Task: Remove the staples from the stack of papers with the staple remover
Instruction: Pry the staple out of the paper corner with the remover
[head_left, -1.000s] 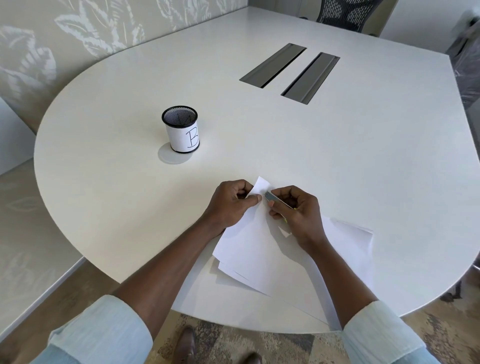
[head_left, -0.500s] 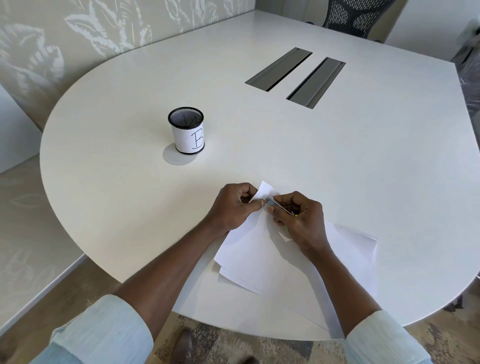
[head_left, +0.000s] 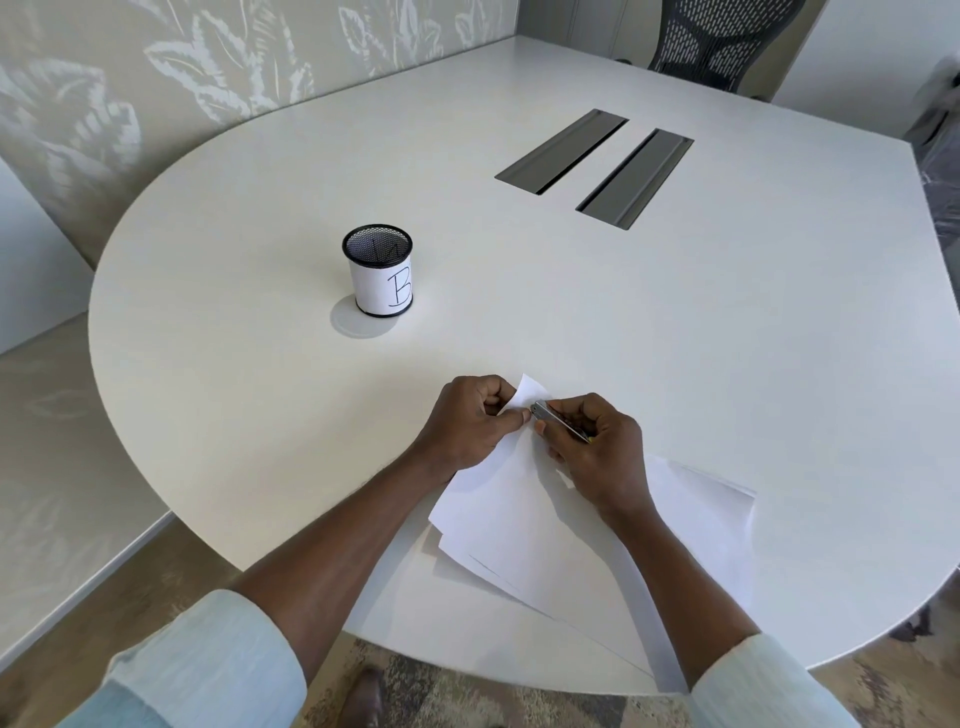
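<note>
A stack of white papers (head_left: 519, 525) lies at the near edge of the white table (head_left: 675, 332), its far corner lifted. My left hand (head_left: 470, 421) pinches that raised corner between thumb and curled fingers. My right hand (head_left: 597, 447) grips a slim metal staple remover (head_left: 548, 414), whose tip sits against the paper corner right beside my left thumb. The staple itself is too small to make out.
A black mesh pen cup (head_left: 378, 269) with a white label marked "B" stands to the far left of the hands. Two grey cable slots (head_left: 597, 166) are set into the table's middle. A mesh office chair (head_left: 722, 47) stands beyond the far edge.
The remover's tip has closed in on the paper corner and now touches it by my left thumb. Both hands keep their hold; the view has shifted slightly.
</note>
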